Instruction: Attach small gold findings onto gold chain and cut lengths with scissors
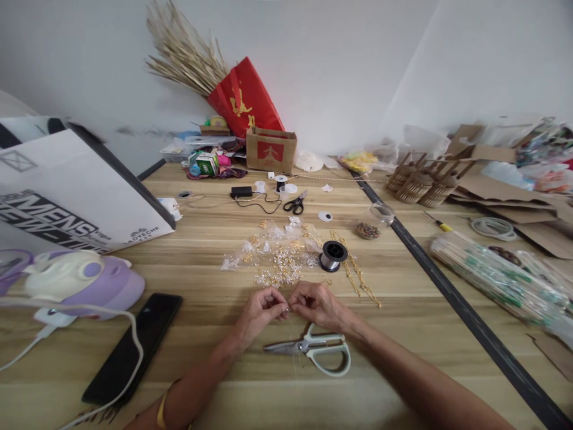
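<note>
My left hand [262, 310] and my right hand [316, 304] meet fingertip to fingertip over the wooden table [215, 239]. Both pinch something tiny and pale between them that I cannot make out. Just beyond the fingers lies a scatter of small gold and clear beads and findings [277, 257]. A spool of silvery wire [332, 255] stands to the right of that pile, and gold chains [358, 275] trail beside it. Pale-handled scissors [313, 349] lie on the table right under my wrists, blades pointing left.
A black phone [134, 346] lies at the left with a white cable across it, next to a purple and white device [76, 280]. A white printed bag [67, 197] leans behind. Black scissors [295, 204], small spools, a red bag [244, 98] and cardboard baskets [416, 182] sit farther back.
</note>
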`<state>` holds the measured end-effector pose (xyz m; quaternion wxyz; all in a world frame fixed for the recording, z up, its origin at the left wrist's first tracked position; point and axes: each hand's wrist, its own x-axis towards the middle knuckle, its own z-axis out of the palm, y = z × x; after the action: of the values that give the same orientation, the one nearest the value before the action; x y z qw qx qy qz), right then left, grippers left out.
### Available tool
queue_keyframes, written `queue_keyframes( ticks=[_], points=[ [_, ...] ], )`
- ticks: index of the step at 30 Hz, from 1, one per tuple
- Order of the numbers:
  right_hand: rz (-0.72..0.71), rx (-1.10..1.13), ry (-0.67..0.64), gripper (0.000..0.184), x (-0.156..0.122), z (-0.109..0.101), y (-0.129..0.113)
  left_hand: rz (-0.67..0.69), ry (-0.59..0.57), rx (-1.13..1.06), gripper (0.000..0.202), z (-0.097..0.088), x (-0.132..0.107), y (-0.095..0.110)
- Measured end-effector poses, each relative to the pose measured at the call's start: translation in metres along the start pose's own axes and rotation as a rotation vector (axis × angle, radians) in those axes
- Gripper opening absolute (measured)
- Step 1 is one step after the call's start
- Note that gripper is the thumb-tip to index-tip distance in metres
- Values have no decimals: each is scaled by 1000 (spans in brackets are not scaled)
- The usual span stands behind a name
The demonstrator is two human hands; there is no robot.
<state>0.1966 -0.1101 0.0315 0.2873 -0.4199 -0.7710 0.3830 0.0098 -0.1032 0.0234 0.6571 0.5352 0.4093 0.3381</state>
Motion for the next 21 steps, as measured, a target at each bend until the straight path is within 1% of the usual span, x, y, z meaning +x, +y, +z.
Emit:
queue_keyframes(
  ticks=[5, 11, 21],
  points=[
    [-3, 3, 26, 6, 1, 1, -1, -24, -13, -20, 26, 1, -1, 1],
    [21, 15, 15, 8, 1, 2, -4, -20, -23, -17, 24, 1, -1, -1],
    [22, 84, 0, 10, -1, 5, -2, -10, 2, 15, 14, 0, -1, -2]
  ],
)
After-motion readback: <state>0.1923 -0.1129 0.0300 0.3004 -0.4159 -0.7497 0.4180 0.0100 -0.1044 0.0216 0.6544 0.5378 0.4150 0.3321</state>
